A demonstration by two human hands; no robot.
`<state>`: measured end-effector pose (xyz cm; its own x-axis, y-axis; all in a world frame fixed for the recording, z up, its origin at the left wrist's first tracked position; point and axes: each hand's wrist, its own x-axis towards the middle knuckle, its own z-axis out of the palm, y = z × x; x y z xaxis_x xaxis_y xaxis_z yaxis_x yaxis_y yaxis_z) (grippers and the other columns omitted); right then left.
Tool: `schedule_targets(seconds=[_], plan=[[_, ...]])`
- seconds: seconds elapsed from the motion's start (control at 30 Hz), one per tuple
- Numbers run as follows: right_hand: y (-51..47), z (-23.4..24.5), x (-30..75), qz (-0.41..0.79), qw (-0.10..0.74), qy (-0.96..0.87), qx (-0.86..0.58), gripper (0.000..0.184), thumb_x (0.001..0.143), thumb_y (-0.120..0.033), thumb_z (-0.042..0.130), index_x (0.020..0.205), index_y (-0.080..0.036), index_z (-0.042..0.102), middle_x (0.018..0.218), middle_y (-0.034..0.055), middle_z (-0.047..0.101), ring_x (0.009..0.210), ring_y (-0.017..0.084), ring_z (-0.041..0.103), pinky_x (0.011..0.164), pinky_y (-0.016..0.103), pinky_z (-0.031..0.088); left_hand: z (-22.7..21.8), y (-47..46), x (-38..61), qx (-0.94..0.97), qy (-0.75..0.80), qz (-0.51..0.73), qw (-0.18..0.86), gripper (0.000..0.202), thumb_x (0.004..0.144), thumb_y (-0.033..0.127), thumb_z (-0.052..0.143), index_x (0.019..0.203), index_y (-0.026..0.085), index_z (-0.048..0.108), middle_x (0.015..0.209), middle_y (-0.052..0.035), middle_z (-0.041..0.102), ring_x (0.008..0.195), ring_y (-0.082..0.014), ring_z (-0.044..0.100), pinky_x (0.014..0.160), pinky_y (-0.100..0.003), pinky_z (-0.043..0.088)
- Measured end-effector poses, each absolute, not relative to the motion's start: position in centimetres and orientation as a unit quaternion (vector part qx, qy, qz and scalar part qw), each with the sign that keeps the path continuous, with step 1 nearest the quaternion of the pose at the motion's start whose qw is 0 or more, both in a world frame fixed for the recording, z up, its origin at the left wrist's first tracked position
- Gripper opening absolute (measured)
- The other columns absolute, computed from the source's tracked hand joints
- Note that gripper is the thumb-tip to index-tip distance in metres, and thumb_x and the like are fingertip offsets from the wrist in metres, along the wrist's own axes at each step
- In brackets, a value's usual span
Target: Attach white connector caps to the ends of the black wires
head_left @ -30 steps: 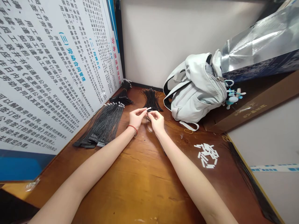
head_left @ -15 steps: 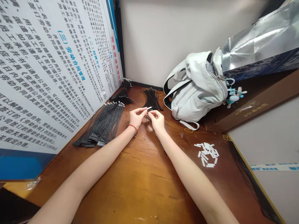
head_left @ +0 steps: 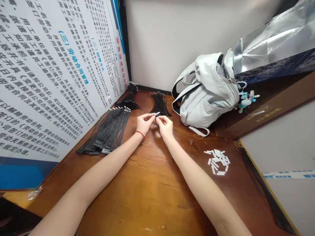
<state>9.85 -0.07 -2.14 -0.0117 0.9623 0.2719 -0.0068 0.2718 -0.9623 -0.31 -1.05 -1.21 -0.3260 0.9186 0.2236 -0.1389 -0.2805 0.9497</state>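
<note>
My left hand (head_left: 144,124), with a red string on its wrist, pinches a small white connector (head_left: 157,114) between thumb and fingertips. Close beside it, my right hand (head_left: 166,127) is closed in a pinch on a thin black cable (head_left: 155,130). The cable hangs in a curve below the fingers and runs under my right forearm. The fingertips nearly meet, and they hide whether the cable end sits inside the connector. Just behind the hands lies a tied bundle of black cables (head_left: 158,103).
Left lies a fan of black cables with white ends (head_left: 110,127); another bundle (head_left: 129,100) is behind it. Right are loose white connectors (head_left: 218,162), a yellow rubber band (head_left: 198,136) and long black wires (head_left: 263,190). A pale backpack (head_left: 206,91) and printed board (head_left: 61,72) flank the wooden table (head_left: 137,190).
Both hands stay nearly in place, still pinching. The white connector is tilted slightly more upward at its right end. The view has shifted very slightly.
</note>
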Motion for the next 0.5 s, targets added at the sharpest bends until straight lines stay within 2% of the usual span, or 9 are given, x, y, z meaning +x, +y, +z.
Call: schedule_targets(seconds=[0.3, 0.5], plan=[[-0.31, -1.85, 9.76, 0.432, 0.559, -0.566, -0.425, 0.013, 0.070, -0.031, 0.057, 0.070, -0.018, 0.058, 0.071, 0.0003, 0.063, 0.069, 0.015, 0.060, 0.070, 0.027, 0.049, -0.98, -1.52, 0.07, 0.467, 0.461, 0.669, 0.348, 0.008, 0.064, 0.017, 0.058, 0.071, 0.015, 0.062, 0.072, -0.0023, 0.067, 0.066, -0.0129, 0.062, 0.066, -0.025, 0.052], [-0.23, -2.26, 9.86, 0.401, 0.533, -0.595, -0.449, 0.013, 0.072, -0.030, 0.053, 0.072, -0.019, 0.057, 0.074, 0.0008, 0.063, 0.072, 0.015, 0.059, 0.072, 0.026, 0.048, -0.83, -1.59, -0.02, 0.476, 0.479, 0.654, 0.340, 0.007, 0.063, 0.020, 0.062, 0.067, 0.015, 0.060, 0.070, -0.0019, 0.065, 0.065, -0.0129, 0.061, 0.066, -0.025, 0.051]])
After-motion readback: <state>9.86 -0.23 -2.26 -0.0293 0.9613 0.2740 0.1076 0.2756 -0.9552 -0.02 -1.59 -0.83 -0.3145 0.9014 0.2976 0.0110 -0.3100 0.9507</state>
